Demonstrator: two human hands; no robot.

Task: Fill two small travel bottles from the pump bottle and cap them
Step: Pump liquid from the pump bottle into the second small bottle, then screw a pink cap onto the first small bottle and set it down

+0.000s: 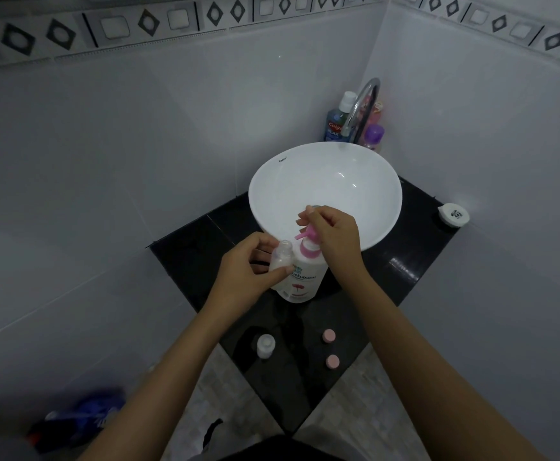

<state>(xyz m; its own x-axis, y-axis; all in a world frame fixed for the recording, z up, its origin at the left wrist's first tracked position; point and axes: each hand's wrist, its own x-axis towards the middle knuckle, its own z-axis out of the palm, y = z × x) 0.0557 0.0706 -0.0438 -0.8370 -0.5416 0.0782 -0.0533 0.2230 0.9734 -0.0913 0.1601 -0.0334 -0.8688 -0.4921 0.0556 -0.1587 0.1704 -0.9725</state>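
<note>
A white pump bottle (pixel 300 281) with a pink pump head stands on the black counter in front of the basin. My right hand (pixel 330 232) rests on top of the pump head, fingers curled over it. My left hand (pixel 248 267) holds a small clear travel bottle (pixel 281 257), uncapped, with its mouth just under the pink nozzle. A second small travel bottle (pixel 265 346) stands uncapped on the counter nearer to me. Two pink caps (pixel 329 335) (pixel 332 361) lie to its right.
The black corner counter (pixel 185 254) carries a white round basin (pixel 325 191) with a chrome tap (pixel 360 108). Behind the tap stand a blue mouthwash bottle (pixel 337 121) and a purple-capped bottle (pixel 373 136). A white round object (pixel 453 214) sits at the counter's right corner. White tiled walls close both sides.
</note>
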